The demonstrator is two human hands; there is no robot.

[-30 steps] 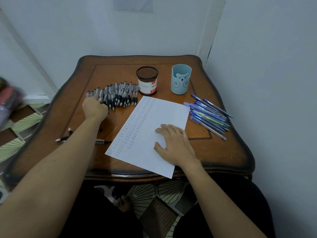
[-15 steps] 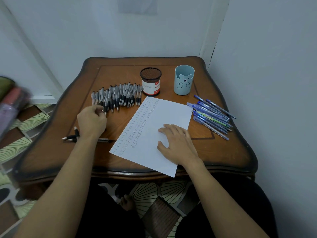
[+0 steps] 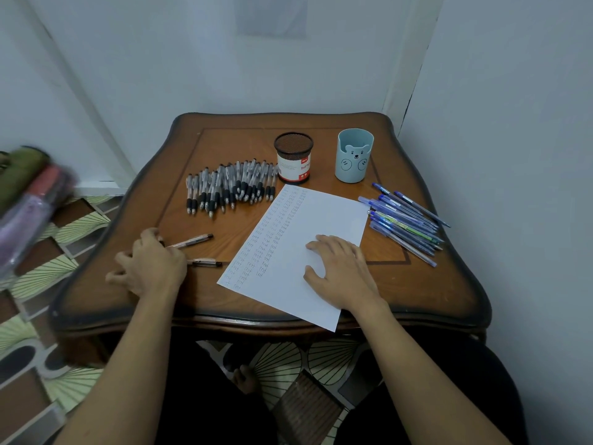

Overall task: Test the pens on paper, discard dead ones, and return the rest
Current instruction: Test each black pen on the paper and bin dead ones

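Observation:
A white paper [image 3: 324,213] with columns of test scribbles lies on the wooden table [image 3: 224,139]. My right hand [image 3: 341,269] rests flat on it. A row of several black-grip pens [image 3: 231,184] lies at the back left. Several blue pens [image 3: 404,220] are piled at the right. My left hand [image 3: 149,264] is over the table's front left with its fingers spread, and it covers the near end of one pen [image 3: 192,241]. Another pen [image 3: 205,262] lies just below that one. A black mesh cup [image 3: 293,162] and a blue bear cup [image 3: 354,155] stand at the back.
The table stands in a corner with walls behind it and to the right. Blurred rolled items [image 3: 29,200] lie on the patterned floor at the left. My knees and a foot [image 3: 245,379] are under the table's front edge.
My left hand came back from the row of black-grip pens to the table's front left, and one more pen now lies there. My right hand stayed on the paper.

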